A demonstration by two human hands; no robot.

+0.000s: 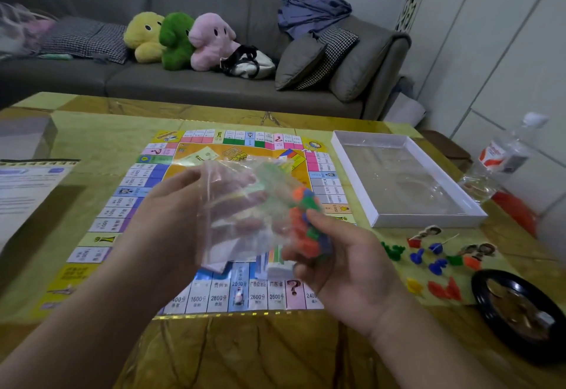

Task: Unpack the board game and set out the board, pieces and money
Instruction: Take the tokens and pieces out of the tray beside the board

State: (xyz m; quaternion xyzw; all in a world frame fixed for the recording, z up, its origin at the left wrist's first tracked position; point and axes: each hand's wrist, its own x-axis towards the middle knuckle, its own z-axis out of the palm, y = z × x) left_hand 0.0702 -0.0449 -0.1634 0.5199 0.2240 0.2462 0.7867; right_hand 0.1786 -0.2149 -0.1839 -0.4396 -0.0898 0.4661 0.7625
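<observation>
The game board lies unfolded flat on the yellow-green table. Above its middle I hold a clear plastic bag. My left hand is slipped into the bag's open mouth, its fingers showing through the film. My right hand grips the bag's lower end, where a clump of orange, green and blue plastic pieces is bunched. Loose pawns and card figures in red, blue, green and yellow lie on the table right of the board. No money is clearly visible.
The white box tray with clear wrap sits at the right. A plastic bottle stands beyond it, and a round black dish sits near the right edge. A printed sheet lies at left. A grey sofa with plush toys is behind.
</observation>
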